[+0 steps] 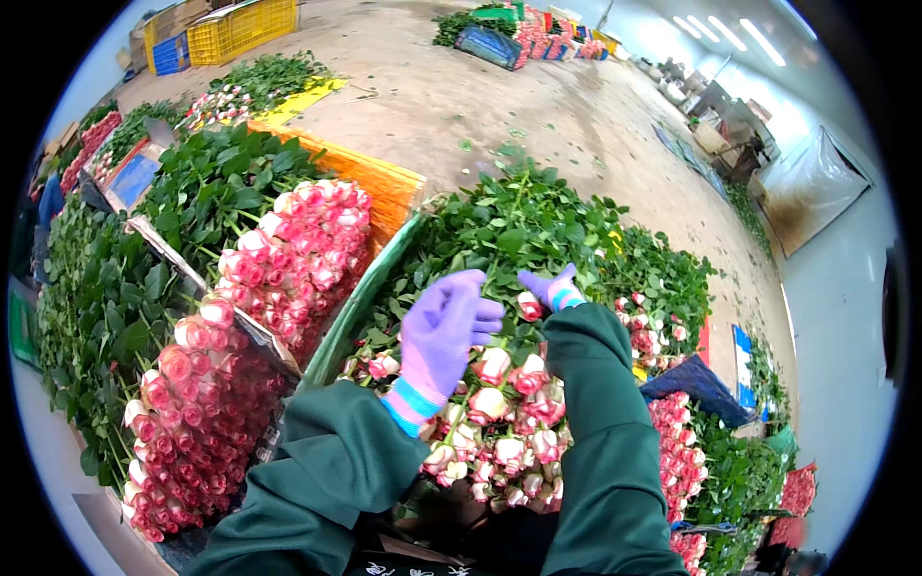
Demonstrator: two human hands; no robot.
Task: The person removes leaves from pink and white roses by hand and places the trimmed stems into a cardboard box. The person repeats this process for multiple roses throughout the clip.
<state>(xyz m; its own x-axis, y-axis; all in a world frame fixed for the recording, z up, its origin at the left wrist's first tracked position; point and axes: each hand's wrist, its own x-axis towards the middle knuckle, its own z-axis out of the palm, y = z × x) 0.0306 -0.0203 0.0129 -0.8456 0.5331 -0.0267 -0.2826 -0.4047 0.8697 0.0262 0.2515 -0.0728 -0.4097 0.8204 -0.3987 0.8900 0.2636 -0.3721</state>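
My left hand (443, 327), in a purple glove with a striped cuff, hovers over a pile of cut roses. Its fingers are bent and apart, and no stem shows in them. My right hand (557, 288), gloved alike, reaches into the leafy stems (526, 223) with thumb and finger spread; part of it is hidden behind the sleeve. Just beside that hand is a single pink rose head (529, 306). Below both hands lie many pink-and-white rose heads (508, 452), turned towards me. A green woven sheet (364, 299) borders the pile on its left.
Packed rose bundles (205, 425) stand at the left, parted by a thin board (173, 252). Behind them is an orange mesh panel (360, 173). More roses (677, 453) lie at the right by a dark blue sheet (699, 389). Yellow crates (241, 32) stand far back.
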